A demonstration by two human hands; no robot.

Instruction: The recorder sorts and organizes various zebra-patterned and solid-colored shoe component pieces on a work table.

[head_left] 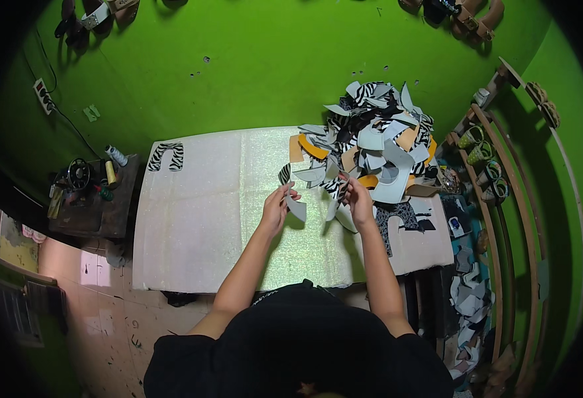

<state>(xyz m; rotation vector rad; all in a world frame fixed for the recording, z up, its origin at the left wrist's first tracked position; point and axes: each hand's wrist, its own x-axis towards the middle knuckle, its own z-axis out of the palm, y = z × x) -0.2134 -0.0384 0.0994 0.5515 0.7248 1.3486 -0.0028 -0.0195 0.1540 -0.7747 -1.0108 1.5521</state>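
Observation:
My left hand (275, 209) is closed on a curved cut piece (296, 210) with a pale grey-white face; a zebra-striped tip shows above the fingers. To its right, my right hand (360, 201) pinches a dark, striped cut piece (342, 188) at the near left edge of a heap; its full outline blends with the scraps behind. The heap of cut pieces (395, 163) mixes white, zebra-striped, tan and orange-yellow curved shapes. Both hands are above the pale table (205, 219).
Two zebra-striped pieces (177, 158) lie at the table's far left corner. Dark patterned pieces (403, 217) lie near its right side. A sewing machine wheel (78, 174) and thread spools stand on a small left table. A wooden rack (510, 219) with footwear is on the right.

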